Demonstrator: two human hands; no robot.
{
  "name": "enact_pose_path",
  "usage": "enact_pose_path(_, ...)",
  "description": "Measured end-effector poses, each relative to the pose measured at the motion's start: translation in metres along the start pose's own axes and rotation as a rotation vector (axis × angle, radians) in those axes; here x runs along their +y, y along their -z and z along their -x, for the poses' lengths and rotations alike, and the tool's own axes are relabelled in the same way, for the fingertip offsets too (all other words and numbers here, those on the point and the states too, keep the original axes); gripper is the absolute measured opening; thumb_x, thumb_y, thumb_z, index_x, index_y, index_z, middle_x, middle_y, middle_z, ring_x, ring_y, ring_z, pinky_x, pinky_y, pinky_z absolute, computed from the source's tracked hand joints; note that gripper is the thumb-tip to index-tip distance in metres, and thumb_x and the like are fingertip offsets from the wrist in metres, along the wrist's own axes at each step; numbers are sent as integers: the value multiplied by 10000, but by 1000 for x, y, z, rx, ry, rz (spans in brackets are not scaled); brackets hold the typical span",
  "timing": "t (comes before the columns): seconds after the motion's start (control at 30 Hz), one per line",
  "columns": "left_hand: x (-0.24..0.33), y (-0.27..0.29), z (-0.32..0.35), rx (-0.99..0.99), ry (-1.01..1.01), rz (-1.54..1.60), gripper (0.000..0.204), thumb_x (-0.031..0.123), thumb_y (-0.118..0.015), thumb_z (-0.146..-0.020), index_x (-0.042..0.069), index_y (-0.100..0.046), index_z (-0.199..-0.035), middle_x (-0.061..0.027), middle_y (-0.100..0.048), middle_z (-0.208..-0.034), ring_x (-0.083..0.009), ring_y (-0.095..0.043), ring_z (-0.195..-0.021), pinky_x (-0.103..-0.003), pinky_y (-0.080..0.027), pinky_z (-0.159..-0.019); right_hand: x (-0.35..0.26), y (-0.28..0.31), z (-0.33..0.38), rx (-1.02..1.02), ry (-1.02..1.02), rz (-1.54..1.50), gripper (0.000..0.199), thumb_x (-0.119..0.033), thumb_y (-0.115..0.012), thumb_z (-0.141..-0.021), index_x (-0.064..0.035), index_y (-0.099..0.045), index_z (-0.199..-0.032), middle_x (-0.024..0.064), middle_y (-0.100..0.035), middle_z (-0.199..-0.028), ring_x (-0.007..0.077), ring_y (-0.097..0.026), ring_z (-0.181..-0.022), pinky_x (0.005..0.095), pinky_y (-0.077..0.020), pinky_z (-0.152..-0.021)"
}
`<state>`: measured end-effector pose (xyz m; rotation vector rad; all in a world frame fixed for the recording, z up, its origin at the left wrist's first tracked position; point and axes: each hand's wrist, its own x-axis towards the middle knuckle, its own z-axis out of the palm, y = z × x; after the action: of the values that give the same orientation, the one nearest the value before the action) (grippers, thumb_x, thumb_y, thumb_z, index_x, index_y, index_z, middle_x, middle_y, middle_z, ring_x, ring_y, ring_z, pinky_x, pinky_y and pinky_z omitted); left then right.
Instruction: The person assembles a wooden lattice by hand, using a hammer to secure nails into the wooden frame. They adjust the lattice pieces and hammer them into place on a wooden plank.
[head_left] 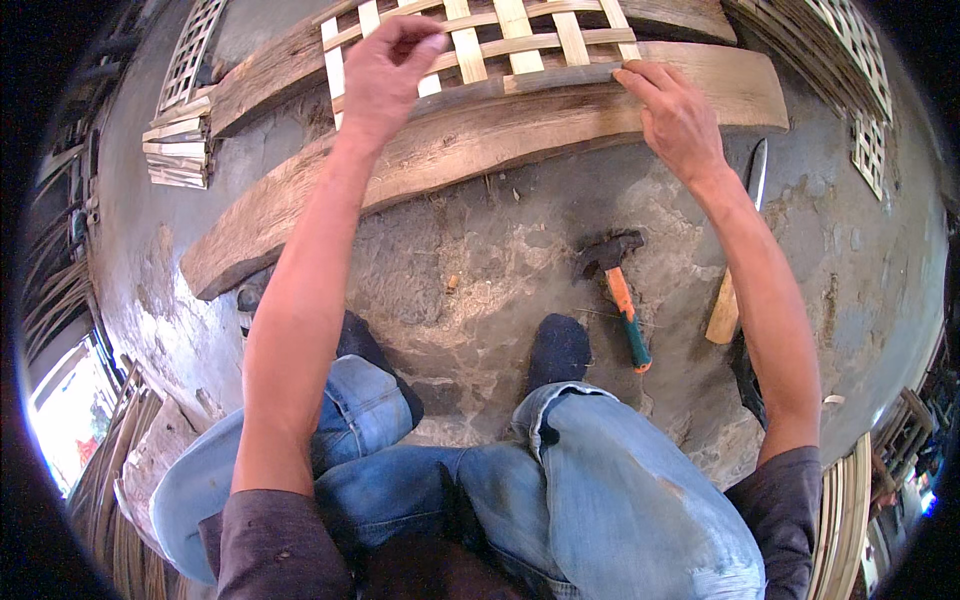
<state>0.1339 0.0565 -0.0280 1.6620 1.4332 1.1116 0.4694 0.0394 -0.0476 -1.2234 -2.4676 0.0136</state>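
In the head view, our left hand (385, 65) pinches a strip of the bamboo lattice (480, 45), while our right hand (675, 115) presses spread fingers on its near edge. The lattice lies across the plank (480, 150), long axis left-right. Bare floor (480, 270) spreads below, with the hammer (620, 290) just to the right.

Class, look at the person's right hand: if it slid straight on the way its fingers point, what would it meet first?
The right hand points up-left along the plank; it would probably meet the bamboo lattice strips first, though depth is unclear.
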Motion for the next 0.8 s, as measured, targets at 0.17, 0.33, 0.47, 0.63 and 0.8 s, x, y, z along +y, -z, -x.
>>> enact_pose_path(0.17,17,-44,5,-157,-68,-121,176,229,-724,-914,104,-735,-1038,-4,-742,-928,-102,-674,-876,-274,-533,-796,-3,3,0,11,-20,-17,380,37,-590,-771,-77,-647,-1129,73,-647,-1162,294,-615,-1059,387,-534,-907)
enact_pose_path(0.33,13,-60,5,-208,-38,-157,170,208,-728,-905,87,-727,-1024,-14,-735,-903,-109,-655,-824,-290,-527,-769,-5,4,-2,-19,-39,-38,394,40,-582,-775,-76,-633,-1148,65,-639,-1156,303,-613,-1052,396,-534,-905)
enact_pose_path(0.47,13,-66,7,-247,33,-154,172,184,-715,-921,57,-706,-1036,-5,-715,-911,-88,-633,-829,-284,-521,-786,-3,5,-1,-4,-11,-18,390,28,-577,-784,-80,-626,-1156,60,-635,-1162,302,-612,-1054,399,-535,-904)
enact_pose_path(0.63,13,-67,10,-236,-11,-230,183,210,-722,-913,79,-711,-1041,-13,-729,-901,-99,-648,-809,-276,-526,-767,-8,6,0,-9,-37,-19,380,28,-576,-787,-78,-631,-1148,68,-636,-1151,302,-609,-1076,402,-537,-905)
enact_pose_path(0.8,7,-67,11,-191,-67,-242,167,209,-732,-902,93,-729,-1022,-23,-744,-871,-107,-662,-770,-280,-541,-729,-8,6,-2,-2,-37,-7,359,22,-588,-787,-78,-645,-1127,67,-646,-1130,295,-618,-1076,397,-537,-907)
